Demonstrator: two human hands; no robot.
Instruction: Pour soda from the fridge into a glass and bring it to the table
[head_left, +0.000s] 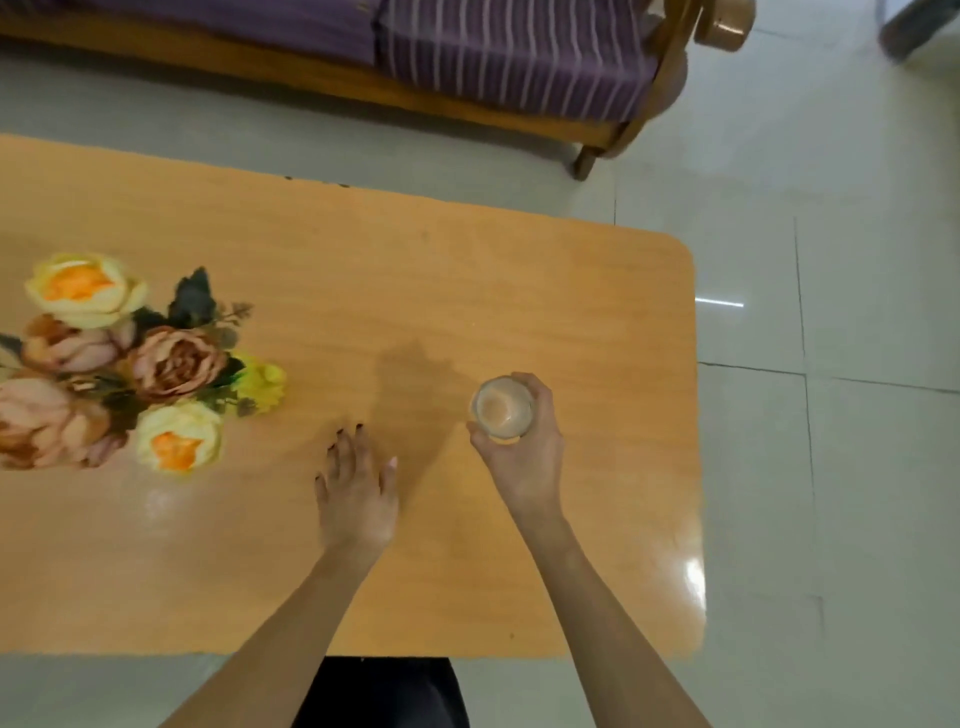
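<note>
A clear glass (503, 408) with pale liquid in it is seen from above, over the right part of the light wooden table (363, 270). My right hand (524, 457) is wrapped around the glass from the near right side, fingers curled on its wall. Whether the glass rests on the table or hangs just above it, I cannot tell. My left hand (356, 491) hovers flat over the table to the left of the glass, fingers spread, holding nothing.
A bunch of artificial flowers (119, 364) stands on the table's left part. Beyond the table is a wooden sofa with purple striped cushions (493, 57). Pale floor tiles (831, 312) lie to the right of the table's rounded edge.
</note>
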